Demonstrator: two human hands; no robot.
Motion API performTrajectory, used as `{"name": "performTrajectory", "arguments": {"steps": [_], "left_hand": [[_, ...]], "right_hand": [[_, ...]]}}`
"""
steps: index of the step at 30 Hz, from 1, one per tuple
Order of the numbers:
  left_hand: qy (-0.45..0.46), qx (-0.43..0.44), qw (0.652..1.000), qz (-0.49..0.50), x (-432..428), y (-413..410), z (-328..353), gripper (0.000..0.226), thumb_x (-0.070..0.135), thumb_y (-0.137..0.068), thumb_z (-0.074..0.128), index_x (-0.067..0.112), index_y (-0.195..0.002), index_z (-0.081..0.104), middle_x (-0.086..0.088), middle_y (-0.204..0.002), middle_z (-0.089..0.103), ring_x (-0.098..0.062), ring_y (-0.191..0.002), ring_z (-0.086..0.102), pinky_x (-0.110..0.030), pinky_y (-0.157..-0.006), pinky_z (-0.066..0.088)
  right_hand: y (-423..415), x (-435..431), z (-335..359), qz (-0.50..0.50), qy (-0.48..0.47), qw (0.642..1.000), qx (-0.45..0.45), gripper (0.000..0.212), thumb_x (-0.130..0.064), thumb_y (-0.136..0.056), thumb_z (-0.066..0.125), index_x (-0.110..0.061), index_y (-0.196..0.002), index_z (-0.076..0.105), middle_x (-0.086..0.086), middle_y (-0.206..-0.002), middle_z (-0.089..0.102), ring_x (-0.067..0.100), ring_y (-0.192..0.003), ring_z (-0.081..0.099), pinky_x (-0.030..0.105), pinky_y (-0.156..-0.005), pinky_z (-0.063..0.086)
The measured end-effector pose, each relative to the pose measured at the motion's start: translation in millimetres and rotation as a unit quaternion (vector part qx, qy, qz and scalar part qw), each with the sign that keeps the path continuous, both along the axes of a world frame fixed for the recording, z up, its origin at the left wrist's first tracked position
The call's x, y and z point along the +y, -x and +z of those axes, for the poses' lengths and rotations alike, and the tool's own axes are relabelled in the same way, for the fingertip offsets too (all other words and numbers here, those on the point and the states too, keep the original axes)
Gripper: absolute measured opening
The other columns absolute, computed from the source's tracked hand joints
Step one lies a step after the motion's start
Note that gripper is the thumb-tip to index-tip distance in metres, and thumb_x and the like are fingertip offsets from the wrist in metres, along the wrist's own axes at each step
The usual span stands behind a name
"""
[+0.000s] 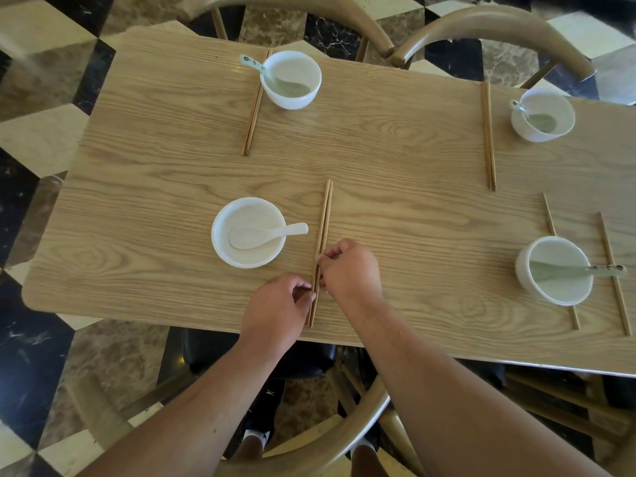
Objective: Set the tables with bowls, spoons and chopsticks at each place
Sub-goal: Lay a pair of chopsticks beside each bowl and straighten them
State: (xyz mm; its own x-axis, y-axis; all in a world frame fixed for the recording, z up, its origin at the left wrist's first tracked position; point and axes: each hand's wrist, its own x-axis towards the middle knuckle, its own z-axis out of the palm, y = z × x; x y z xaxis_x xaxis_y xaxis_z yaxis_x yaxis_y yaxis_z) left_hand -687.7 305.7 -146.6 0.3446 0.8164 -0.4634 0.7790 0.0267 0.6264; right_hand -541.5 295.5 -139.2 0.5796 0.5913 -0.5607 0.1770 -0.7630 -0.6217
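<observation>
A pair of wooden chopsticks lies on the wooden table at the near-left place, close together. My left hand pinches their near end from the left. My right hand pinches them a little farther up from the right. Left of them stands a white bowl with a white spoon in it. The far-left bowl, far-right bowl and near-right bowl each hold a spoon.
Chopstick pairs lie by the far-left bowl and far-right bowl. At the near-right place two chopsticks lie apart, either side of the bowl. Wooden chairs stand around the table; one is under my arms.
</observation>
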Motion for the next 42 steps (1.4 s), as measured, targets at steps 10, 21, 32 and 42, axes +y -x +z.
{"name": "performTrajectory", "arguments": {"steps": [10, 21, 32, 42], "left_hand": [[-0.001, -0.013, 0.999, -0.034, 2.3, 7.8, 6.9, 0.023, 0.043, -0.098, 0.071, 0.032, -0.119, 0.071, 0.015, -0.092, 0.067, 0.001, -0.088, 0.063, -0.018, -0.073, 0.048], [0.014, -0.016, 1.000, -0.014, -6.5, -1.5, 7.2, 0.028, 0.048, -0.097, 0.071, 0.031, -0.119, 0.069, 0.013, -0.092, 0.069, 0.002, -0.094, 0.065, -0.024, -0.080, 0.054], [-0.066, 0.028, 0.997, -0.029, -5.0, -6.7, 22.3, 0.042, 0.046, -0.097, 0.070, 0.028, -0.134, 0.059, 0.009, -0.106, 0.062, -0.012, -0.088, 0.067, -0.030, -0.072, 0.052], [-0.038, 0.106, 0.991, -0.067, 1.9, -7.4, 19.3, 0.019, 0.048, -0.098, 0.066, 0.029, -0.101, 0.069, 0.012, -0.095, 0.068, -0.009, -0.087, 0.066, -0.030, -0.073, 0.055]], "right_hand": [[-49.3, -1.3, 39.2, 0.279, 0.151, 0.918, -0.240, 0.015, -0.005, -0.098, 0.051, -0.015, -0.102, 0.062, 0.011, -0.101, 0.070, 0.038, -0.094, 0.068, 0.037, -0.070, 0.046], [-54.0, -14.5, 29.8, 0.279, 0.094, 0.930, -0.222, 0.032, -0.028, -0.100, 0.065, -0.010, -0.125, 0.058, 0.010, -0.120, 0.063, 0.036, -0.105, 0.069, 0.037, -0.073, 0.049], [-76.7, -4.7, 38.9, 0.463, 0.070, 0.830, -0.305, 0.038, 0.002, -0.097, 0.044, -0.022, -0.122, 0.060, 0.005, -0.105, 0.052, 0.034, -0.108, 0.062, 0.041, -0.072, 0.047], [-33.9, 4.3, 27.2, 0.327, -0.003, 0.917, -0.229, 0.026, -0.005, -0.096, 0.053, -0.017, -0.118, 0.058, 0.003, -0.105, 0.062, 0.032, -0.095, 0.065, 0.039, -0.068, 0.048]]}}
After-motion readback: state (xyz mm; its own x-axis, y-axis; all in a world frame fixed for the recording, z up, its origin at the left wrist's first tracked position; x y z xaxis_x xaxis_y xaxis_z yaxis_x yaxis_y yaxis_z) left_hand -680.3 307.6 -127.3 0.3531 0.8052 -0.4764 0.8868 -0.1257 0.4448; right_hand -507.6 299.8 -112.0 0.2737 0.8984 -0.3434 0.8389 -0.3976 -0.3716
